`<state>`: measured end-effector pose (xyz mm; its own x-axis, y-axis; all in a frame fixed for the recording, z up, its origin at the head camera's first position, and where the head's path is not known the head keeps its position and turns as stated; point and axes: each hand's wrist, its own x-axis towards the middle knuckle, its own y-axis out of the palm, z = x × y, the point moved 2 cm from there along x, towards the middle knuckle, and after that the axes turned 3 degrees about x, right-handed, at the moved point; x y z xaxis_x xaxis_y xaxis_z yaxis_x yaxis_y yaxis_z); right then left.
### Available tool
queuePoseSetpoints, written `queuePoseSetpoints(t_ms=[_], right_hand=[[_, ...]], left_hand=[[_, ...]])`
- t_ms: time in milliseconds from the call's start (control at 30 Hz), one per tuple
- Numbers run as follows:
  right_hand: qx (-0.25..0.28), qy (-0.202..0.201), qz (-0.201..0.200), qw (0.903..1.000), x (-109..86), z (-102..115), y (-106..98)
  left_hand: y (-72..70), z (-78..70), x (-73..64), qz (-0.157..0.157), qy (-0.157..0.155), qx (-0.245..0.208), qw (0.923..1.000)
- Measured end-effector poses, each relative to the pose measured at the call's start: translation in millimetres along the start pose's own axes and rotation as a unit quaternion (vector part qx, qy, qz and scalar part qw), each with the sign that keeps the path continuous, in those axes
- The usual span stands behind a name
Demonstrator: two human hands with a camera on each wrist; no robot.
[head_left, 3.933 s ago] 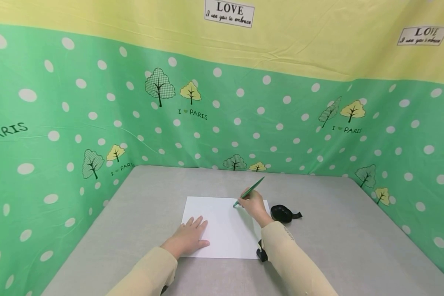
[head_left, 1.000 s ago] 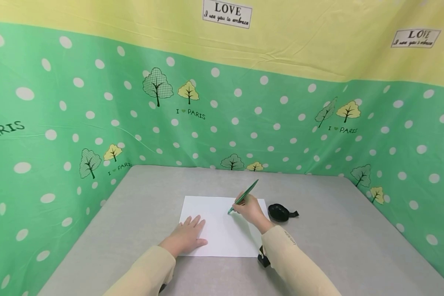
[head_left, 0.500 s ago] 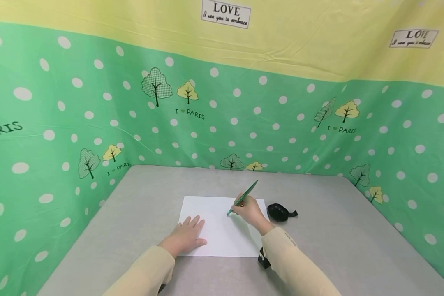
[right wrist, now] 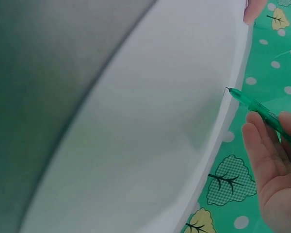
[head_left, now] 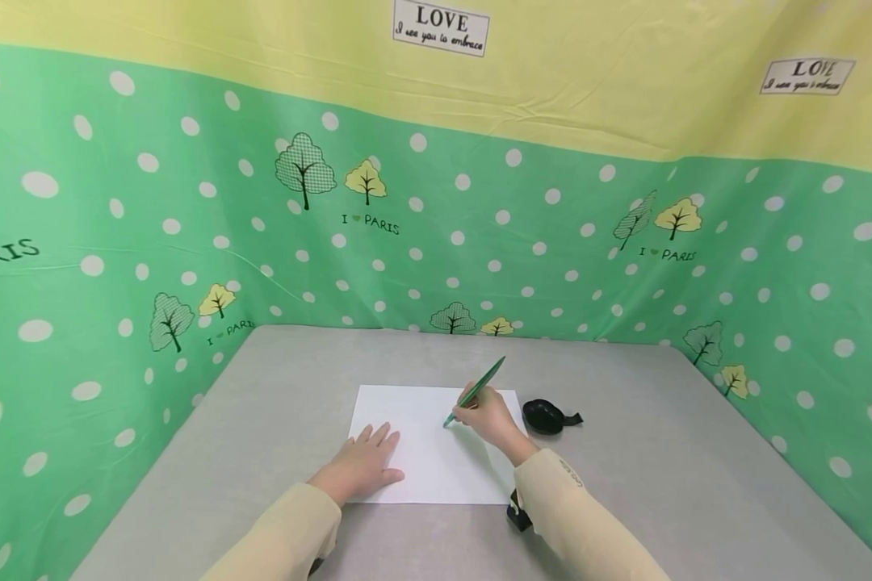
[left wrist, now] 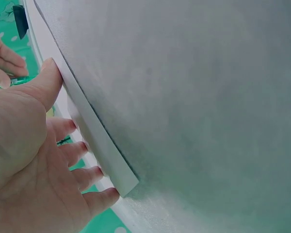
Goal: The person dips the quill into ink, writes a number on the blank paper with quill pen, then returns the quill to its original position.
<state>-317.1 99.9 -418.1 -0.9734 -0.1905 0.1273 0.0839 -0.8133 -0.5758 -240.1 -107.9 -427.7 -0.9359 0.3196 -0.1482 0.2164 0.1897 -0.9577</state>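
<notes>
A white sheet of paper (head_left: pixel 421 472) lies on the grey table. My left hand (head_left: pixel 363 464) rests on its left part, fingers spread and straight; in the left wrist view the fingertips and thumb of that hand (left wrist: pixel 48 150) touch the paper (left wrist: pixel 94 128). My right hand (head_left: pixel 490 415) pinches a green pen (head_left: pixel 483 381) that leans up and to the right, its tip down at the paper near the middle. In the right wrist view a short thin dark line shows at the tip of the pen (right wrist: pixel 262 110), held by the right hand (right wrist: pixel 276 170).
A rounded black object (head_left: pixel 543 416) with a short flat tail lies just right of the paper. Grey table surface (head_left: pixel 661 452) stretches to both sides. A green and yellow printed curtain (head_left: pixel 407 218) hangs behind and at the sides.
My right hand has drawn the pen tip down the paper toward me and slightly left. The left hand has stayed in place on the paper. The head view has shifted a little.
</notes>
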Motion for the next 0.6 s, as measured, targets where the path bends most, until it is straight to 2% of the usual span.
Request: queuePoseSetpoints(t_ms=[600], right_hand=[[0.000,-0.025,0.010,0.9996,-9.5,-0.3,-2.1]], left_hand=[[-0.7,0.1,-0.9,-0.002,0.002,0.000,1.0000]])
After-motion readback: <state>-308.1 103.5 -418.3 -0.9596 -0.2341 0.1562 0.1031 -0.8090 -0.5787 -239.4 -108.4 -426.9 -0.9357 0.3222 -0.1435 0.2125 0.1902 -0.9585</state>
